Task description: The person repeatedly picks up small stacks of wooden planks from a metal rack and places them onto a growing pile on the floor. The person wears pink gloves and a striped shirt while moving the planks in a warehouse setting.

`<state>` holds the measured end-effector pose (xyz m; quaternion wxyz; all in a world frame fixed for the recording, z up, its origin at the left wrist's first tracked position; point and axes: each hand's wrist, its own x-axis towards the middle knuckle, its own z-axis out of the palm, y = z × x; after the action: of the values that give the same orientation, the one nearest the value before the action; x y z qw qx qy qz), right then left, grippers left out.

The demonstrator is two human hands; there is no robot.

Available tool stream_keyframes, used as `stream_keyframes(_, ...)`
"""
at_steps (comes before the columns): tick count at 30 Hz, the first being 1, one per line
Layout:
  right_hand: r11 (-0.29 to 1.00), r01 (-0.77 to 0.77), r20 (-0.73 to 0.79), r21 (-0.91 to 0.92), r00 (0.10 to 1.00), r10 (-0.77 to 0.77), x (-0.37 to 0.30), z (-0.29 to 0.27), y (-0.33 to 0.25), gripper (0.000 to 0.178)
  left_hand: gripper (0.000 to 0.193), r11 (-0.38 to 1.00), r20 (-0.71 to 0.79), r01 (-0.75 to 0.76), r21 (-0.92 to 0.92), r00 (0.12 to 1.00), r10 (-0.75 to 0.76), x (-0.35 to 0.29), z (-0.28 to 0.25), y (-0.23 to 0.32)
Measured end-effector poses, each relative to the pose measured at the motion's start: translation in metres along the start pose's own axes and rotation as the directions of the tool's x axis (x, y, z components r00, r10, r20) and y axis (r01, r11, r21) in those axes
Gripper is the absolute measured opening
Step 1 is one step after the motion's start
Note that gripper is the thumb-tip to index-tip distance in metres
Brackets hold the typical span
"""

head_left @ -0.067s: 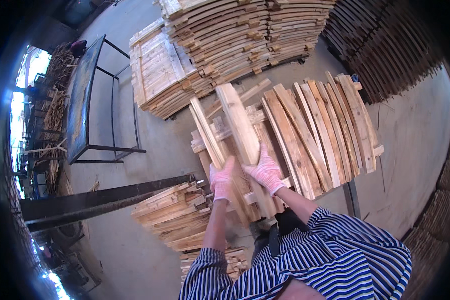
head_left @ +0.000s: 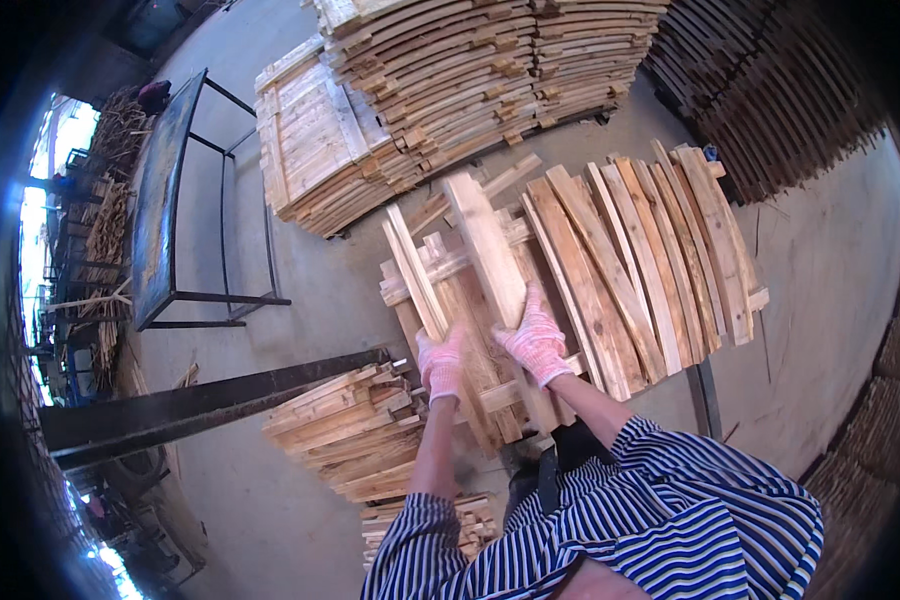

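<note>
Both hands wear pink-and-white knitted gloves. My left hand (head_left: 440,361) is closed on a narrow wooden slat (head_left: 417,272) that points away from me; its fingers are partly hidden, and the piece may be a pair held together. Close by on the right, my right hand (head_left: 534,342) grips a wider wooden board (head_left: 484,245) by its right edge, the thumb side uppermost. The two pieces lie roughly parallel with a gap between them. Beneath them is a slatted wooden frame (head_left: 501,397) with crosspieces, and to the right several boards (head_left: 610,290) rest side by side across it.
A tall stack of wooden panels (head_left: 480,80) stands at the far side. A dark metal-framed table (head_left: 160,205) is at the left. Below it a black beam (head_left: 220,400) reaches toward a pile of short boards (head_left: 355,435). Darker stacked wood (head_left: 760,100) fills the far right.
Both hands and the wood they hold have shifted slightly to the right. The grips look the same.
</note>
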<state>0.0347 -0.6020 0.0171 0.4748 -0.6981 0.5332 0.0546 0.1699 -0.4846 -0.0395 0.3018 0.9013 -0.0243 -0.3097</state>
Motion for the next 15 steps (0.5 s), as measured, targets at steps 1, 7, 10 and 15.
stream_keyframes(1, 0.991, -0.054, -0.051, -0.124, 0.998, 0.048, 0.006, 0.008, 0.008, 0.112, 0.107, 0.984, -0.059, 0.084, 0.157, 0.995, -0.076, -0.001, -0.001, -0.002)
stream_keyframes(7, 0.968, 0.066, -0.267, -0.243, 0.954, -0.133, 0.045, 0.056, 0.070, 0.104, 0.123, 0.912, -0.116, 0.123, 0.392, 0.990, -0.084, 0.027, 0.053, -0.072)
stream_keyframes(10, 0.967, 0.001, -0.304, -0.255, 0.949, -0.081, 0.044, 0.056, 0.062, 0.105, 0.121, 0.936, -0.112, 0.081, 0.342, 0.993, -0.045, 0.025, 0.055, -0.061)
stream_keyframes(15, 0.938, -0.091, -0.248, -0.333, 0.969, 0.006, 0.031, 0.067, 0.054, 0.110, 0.119, 0.963, 0.002, 0.169, 0.211, 0.985, -0.173, 0.042, 0.022, -0.076)
